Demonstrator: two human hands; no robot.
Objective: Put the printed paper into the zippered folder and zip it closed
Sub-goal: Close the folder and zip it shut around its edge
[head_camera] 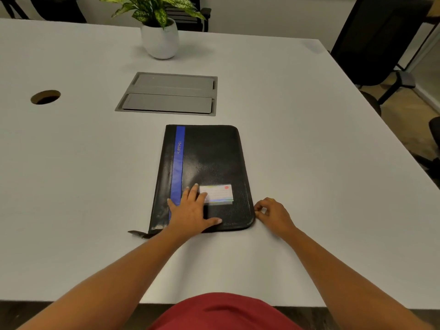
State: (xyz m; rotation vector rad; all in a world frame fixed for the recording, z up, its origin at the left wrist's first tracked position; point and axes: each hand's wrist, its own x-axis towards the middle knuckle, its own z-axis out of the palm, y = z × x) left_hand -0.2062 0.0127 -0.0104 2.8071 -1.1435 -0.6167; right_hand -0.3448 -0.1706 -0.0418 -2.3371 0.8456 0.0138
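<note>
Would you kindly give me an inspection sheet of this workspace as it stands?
Surface: white table, with a closed hatch and a round hole set in it.
Job's things: black folder lies flat with its cover shut; paper not seen.
Clutter: potted plant at the far side.
Hands: left hand rests flat on the folder; right hand is curled at the folder's near right corner, and what it pinches is hidden.
Cables: nothing seen.
Surroundings: dark chair beyond the table's right side.
</note>
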